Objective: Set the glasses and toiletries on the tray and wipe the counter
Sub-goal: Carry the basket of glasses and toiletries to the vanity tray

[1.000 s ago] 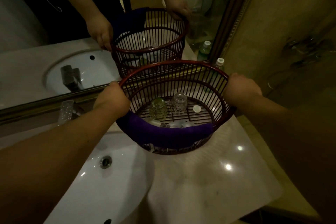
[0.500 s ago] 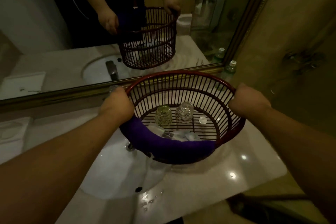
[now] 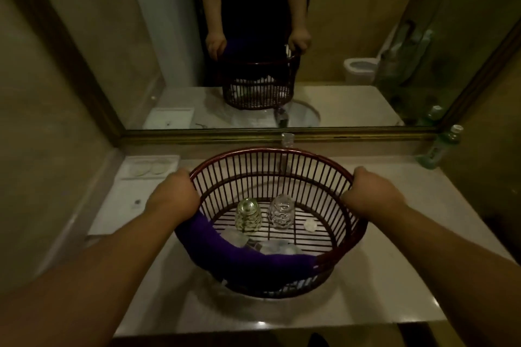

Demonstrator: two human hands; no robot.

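Observation:
A round dark-red slatted basket (image 3: 318,172) is held over the sink by both hands. My left hand (image 3: 173,198) grips its left rim and my right hand (image 3: 372,194) grips its right rim. Inside stand two upturned glasses, a greenish one (image 3: 248,215) and a clear one (image 3: 280,211). A small white round lid (image 3: 309,225) and several packaged toiletries (image 3: 270,245) lie on the basket floor. A purple cloth (image 3: 239,248) hangs over the near rim. A white tray (image 3: 127,200) lies on the counter at the left.
A small white dish (image 3: 149,167) with two round soaps sits behind the tray. A green bottle (image 3: 439,149) stands at the back right corner. The tap (image 3: 287,139) rises behind the basket under the framed mirror (image 3: 253,132). The marble counter (image 3: 408,234) ends just below the basket.
The basket has shifted left, from the counter's right side to over the sink, and the view has swung left so the tray and soap dish show. Both hands keep their grip.

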